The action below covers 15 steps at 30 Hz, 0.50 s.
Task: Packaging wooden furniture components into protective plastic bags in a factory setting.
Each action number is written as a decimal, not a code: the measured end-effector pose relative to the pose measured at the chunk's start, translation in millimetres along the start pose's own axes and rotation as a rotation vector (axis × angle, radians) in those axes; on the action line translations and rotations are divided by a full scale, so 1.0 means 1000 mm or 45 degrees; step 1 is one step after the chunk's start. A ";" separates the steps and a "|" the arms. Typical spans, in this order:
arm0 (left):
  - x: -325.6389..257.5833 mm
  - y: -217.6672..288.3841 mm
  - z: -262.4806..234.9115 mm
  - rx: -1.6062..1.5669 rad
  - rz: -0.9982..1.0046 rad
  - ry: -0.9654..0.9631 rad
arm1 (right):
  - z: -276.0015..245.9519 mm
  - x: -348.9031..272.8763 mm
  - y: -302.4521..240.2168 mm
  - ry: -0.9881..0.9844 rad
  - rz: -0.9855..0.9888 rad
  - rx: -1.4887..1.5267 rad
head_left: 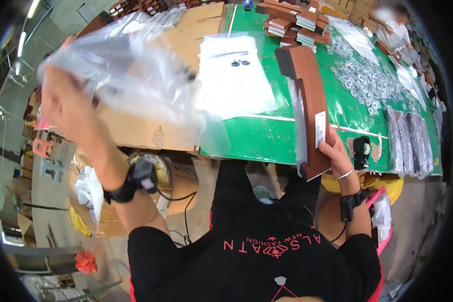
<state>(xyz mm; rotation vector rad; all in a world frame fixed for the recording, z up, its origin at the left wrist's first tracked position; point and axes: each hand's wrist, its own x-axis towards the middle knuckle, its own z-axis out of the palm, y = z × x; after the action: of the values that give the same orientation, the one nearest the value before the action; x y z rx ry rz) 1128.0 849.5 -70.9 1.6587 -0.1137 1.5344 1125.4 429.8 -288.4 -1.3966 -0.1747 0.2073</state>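
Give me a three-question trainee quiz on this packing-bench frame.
1. True or false: the left hand holds a clear plastic bag raised above the cardboard sheet.
2. The right hand grips which thing? A. brown wooden piece B. black device C. white bag stack
3. What colour is the table?

Key: 1 true; 2 A; 3 green.

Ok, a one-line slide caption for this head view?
Left hand lifts a clear plastic bag while right hand holds a reddish-brown wooden piece over the green table.
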 end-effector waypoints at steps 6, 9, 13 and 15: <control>-0.027 0.005 0.061 -0.108 0.060 -0.324 | 0.021 -0.026 -0.017 -0.221 0.187 0.256; -0.067 -0.007 0.080 -0.164 -0.082 -0.614 | 0.032 -0.042 -0.026 -0.378 0.244 0.218; -0.136 -0.026 0.082 -0.144 -0.415 -0.985 | 0.039 -0.044 -0.005 -0.395 0.377 0.180; -0.173 -0.031 0.076 0.006 -0.382 -1.043 | 0.036 -0.048 0.014 -0.343 0.461 0.191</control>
<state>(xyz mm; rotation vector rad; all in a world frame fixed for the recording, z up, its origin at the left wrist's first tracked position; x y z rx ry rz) 1163.5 741.9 -225.7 2.1024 -0.2767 0.5704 1069.1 454.7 -296.4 -1.2390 -0.1240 0.6972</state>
